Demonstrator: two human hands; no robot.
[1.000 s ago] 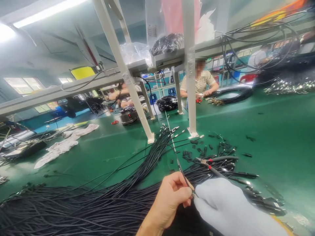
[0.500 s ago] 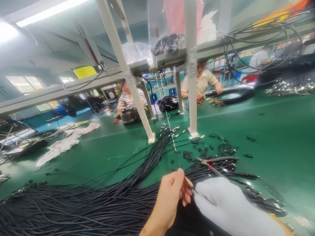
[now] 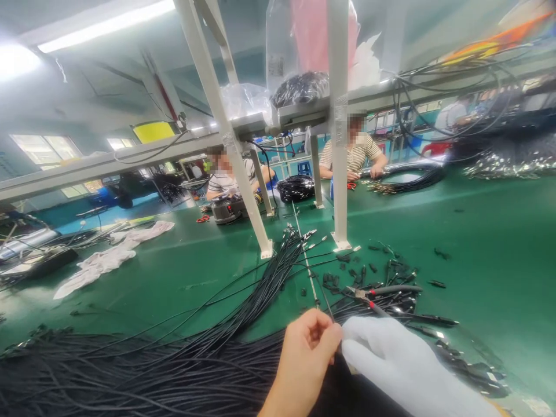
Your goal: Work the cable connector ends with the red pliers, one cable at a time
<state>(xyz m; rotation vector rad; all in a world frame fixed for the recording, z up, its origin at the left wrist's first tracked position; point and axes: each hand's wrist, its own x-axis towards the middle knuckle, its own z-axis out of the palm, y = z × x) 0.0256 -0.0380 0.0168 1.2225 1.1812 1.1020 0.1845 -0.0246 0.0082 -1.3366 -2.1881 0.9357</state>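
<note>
My bare left hand pinches a thin black cable between thumb and fingers, just above a big bundle of black cables on the green table. My right hand, in a white glove, meets it at the same spot; its fingers are curled against the cable's end, and what they grip is hidden. The cable runs away from me up the table. Pliers with red-marked handles lie just beyond my hands among small black cut pieces.
White shelf legs stand on the table ahead. A white cloth lies at the left. Two people sit across the table by coiled black cables and a dark machine. More cable piles lie at the far right.
My left hand has slid along the cable towards the gloved hand, so the tan-tipped end seen earlier is now covered. The view has tilted slightly downward.
</note>
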